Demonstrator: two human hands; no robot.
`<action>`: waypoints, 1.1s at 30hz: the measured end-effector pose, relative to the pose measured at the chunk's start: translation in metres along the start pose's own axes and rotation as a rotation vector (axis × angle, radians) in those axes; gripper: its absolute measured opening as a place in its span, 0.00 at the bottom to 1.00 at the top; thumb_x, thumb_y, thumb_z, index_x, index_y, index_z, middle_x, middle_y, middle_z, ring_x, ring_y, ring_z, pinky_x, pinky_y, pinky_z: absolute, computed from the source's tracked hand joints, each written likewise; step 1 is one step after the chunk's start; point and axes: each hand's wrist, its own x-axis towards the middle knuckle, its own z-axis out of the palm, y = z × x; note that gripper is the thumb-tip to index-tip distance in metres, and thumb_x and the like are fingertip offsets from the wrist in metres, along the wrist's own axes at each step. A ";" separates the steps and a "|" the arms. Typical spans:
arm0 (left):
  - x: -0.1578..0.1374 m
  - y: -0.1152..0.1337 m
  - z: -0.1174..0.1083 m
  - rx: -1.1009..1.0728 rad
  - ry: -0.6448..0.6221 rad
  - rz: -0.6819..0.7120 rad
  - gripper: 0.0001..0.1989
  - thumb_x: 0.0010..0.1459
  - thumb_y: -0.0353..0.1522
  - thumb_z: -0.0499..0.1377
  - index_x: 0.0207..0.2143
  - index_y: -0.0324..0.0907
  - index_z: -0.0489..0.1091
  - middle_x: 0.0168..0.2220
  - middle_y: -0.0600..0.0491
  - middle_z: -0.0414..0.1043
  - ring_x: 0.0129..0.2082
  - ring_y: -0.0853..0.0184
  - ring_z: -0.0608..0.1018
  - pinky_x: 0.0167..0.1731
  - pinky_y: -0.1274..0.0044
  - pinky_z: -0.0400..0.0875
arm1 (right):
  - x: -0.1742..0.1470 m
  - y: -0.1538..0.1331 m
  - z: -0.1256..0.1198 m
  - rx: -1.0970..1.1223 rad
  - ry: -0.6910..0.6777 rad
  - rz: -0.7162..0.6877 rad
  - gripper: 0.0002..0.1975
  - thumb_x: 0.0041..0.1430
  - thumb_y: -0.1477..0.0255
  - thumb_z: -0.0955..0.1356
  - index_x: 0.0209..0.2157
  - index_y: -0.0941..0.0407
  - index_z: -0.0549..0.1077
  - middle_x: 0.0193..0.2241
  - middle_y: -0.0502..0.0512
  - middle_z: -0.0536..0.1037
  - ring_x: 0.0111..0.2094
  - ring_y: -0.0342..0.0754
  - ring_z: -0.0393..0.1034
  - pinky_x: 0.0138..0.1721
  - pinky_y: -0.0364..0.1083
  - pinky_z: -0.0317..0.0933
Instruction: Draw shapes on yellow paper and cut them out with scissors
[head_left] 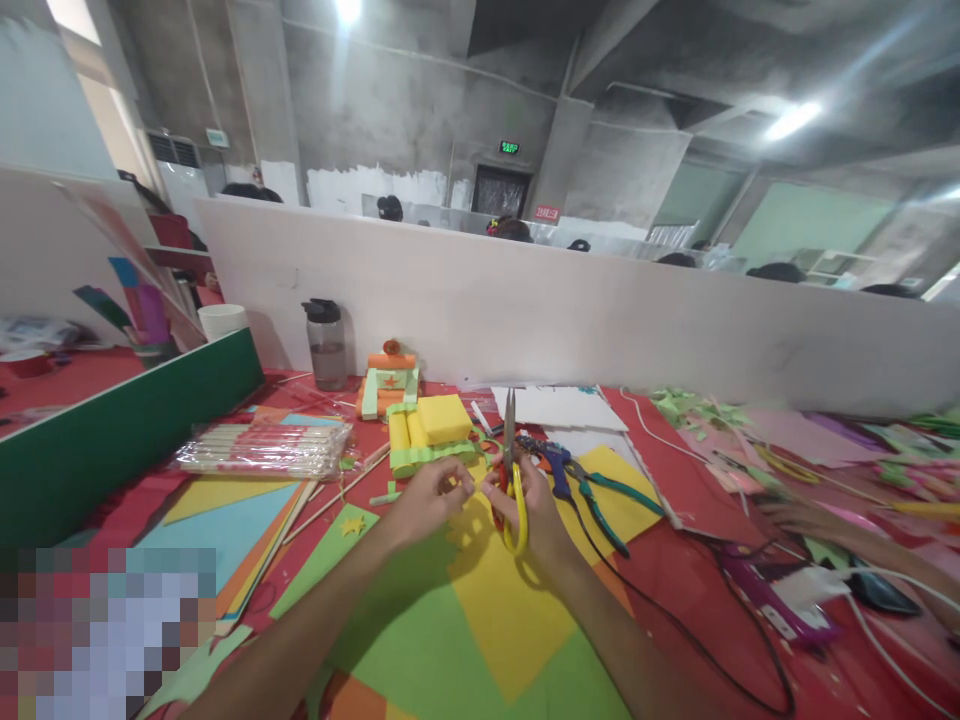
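My right hand (534, 505) is closed around a pair of scissors (516, 515) with yellow and red handles, its blades pointing up and away from me. My left hand (435, 497) is beside it, thumb and fingers pinched together; whatever lies between them is too small to make out. Beneath both hands lies a yellow sheet (510, 620) on top of a green sheet (405, 610). Just beyond the left hand stands a yellow and green paper model (427, 430). A small yellow paper cut-out (352, 525) rests on the green sheet to the left.
Pliers (607, 500) and a blue glue gun (556, 468) lie right of the scissors, a black cord trailing forward. An orange paper model (390, 385) and a bottle (326, 345) stand behind. Wrapped sticks (262, 450) lie left. Another person's hand (806, 515) is at right.
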 end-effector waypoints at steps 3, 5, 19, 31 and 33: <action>0.002 -0.004 0.001 -0.067 0.034 -0.012 0.13 0.60 0.42 0.57 0.31 0.41 0.67 0.27 0.55 0.66 0.27 0.69 0.70 0.28 0.77 0.63 | 0.001 0.000 0.000 0.010 0.015 0.012 0.20 0.55 0.63 0.73 0.44 0.51 0.64 0.31 0.46 0.74 0.17 0.38 0.58 0.18 0.40 0.55; 0.003 -0.007 0.001 -0.088 0.046 -0.027 0.14 0.61 0.44 0.56 0.31 0.42 0.66 0.26 0.56 0.65 0.26 0.69 0.71 0.27 0.78 0.62 | 0.001 -0.001 0.000 0.009 0.036 0.021 0.20 0.54 0.62 0.74 0.44 0.51 0.63 0.32 0.46 0.74 0.17 0.38 0.60 0.18 0.40 0.57; 0.001 -0.003 0.002 -0.051 0.033 0.003 0.15 0.60 0.44 0.58 0.31 0.40 0.67 0.25 0.56 0.65 0.24 0.71 0.70 0.24 0.80 0.60 | -0.001 -0.009 0.001 -0.040 0.044 0.024 0.20 0.54 0.61 0.73 0.43 0.51 0.64 0.30 0.46 0.71 0.19 0.41 0.61 0.20 0.42 0.59; 0.005 -0.004 -0.009 -0.233 0.335 0.014 0.12 0.60 0.42 0.58 0.31 0.42 0.64 0.22 0.60 0.65 0.23 0.72 0.69 0.26 0.82 0.63 | -0.018 -0.037 0.010 -0.189 -0.242 0.094 0.18 0.59 0.57 0.70 0.43 0.53 0.68 0.28 0.46 0.65 0.28 0.44 0.60 0.30 0.43 0.58; 0.006 -0.005 -0.011 -0.230 0.377 0.032 0.13 0.61 0.42 0.57 0.32 0.43 0.64 0.21 0.61 0.64 0.22 0.72 0.68 0.24 0.82 0.62 | -0.020 -0.040 0.011 -0.195 -0.262 0.105 0.19 0.59 0.55 0.70 0.43 0.52 0.67 0.28 0.46 0.64 0.26 0.44 0.58 0.28 0.43 0.56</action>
